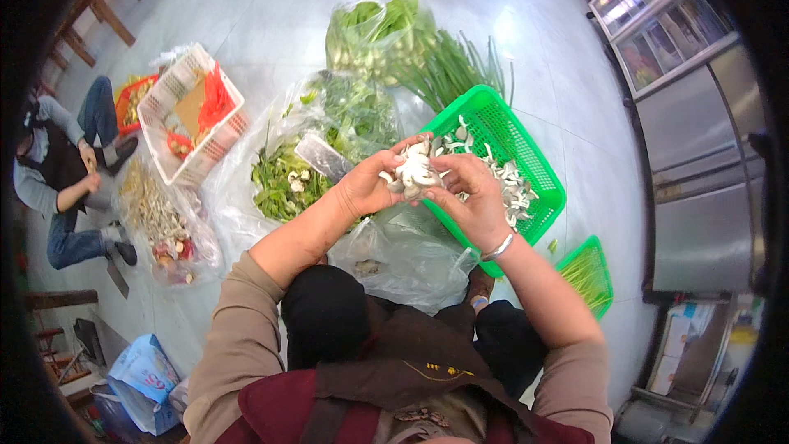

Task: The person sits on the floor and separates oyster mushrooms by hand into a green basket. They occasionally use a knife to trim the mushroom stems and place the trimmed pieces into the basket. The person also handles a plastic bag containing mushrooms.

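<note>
A cluster of pale oyster mushrooms is held up between my two hands. My left hand cups it from the left, the thumb lying near its top. From the other side, the thumb and fingers of my right hand pinch its edge. Beneath my right hand is a green plastic basket with torn mushroom pieces scattered in it. A clear plastic bag lies on the floor between my knees and the basket; its contents are hard to make out.
Bagged leafy greens, another bag of greens and green onions lie ahead. A small green basket holds thin stalks. Leftward are a white crate, a bag of scraps and a seated co-worker. Steel cabinets line the right.
</note>
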Tool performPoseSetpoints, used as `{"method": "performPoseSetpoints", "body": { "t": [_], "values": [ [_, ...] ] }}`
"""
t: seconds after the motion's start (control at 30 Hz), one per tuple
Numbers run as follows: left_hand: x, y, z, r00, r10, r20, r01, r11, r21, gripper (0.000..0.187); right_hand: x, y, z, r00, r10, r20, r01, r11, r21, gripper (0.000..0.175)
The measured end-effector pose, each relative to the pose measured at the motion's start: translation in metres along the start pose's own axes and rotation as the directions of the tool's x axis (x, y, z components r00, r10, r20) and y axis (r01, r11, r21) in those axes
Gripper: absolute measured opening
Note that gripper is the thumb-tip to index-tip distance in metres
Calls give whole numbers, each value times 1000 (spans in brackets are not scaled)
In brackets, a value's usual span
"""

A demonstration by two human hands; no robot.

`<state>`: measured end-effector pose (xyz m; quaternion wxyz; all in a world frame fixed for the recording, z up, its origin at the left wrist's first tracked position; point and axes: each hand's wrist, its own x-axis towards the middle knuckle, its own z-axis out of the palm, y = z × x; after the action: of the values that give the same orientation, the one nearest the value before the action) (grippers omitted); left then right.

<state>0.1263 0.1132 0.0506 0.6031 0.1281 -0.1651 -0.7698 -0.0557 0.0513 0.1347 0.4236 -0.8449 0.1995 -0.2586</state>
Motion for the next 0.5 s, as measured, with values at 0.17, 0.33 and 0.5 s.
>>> {"method": "performPoseSetpoints", "body": {
  "t": [0.17, 0.33, 0.5],
  "values": [
    [-10, 4, 34, 985, -31, 172, 41, 998, -57, 62, -2, 6, -16, 959, 45, -280, 1, 987, 161, 28],
    [-49, 5, 54, 1000, 18, -24, -19, 998, -66, 60, 11, -11, -4, 953, 165, 256, -289, 752, 593, 29],
    [-85, 17, 56, 979, 203, 34, -192, 959, -209, 62, 34, -10, 38, 964, 247, 102, -241, 639, 730, 24]
  ]
}}
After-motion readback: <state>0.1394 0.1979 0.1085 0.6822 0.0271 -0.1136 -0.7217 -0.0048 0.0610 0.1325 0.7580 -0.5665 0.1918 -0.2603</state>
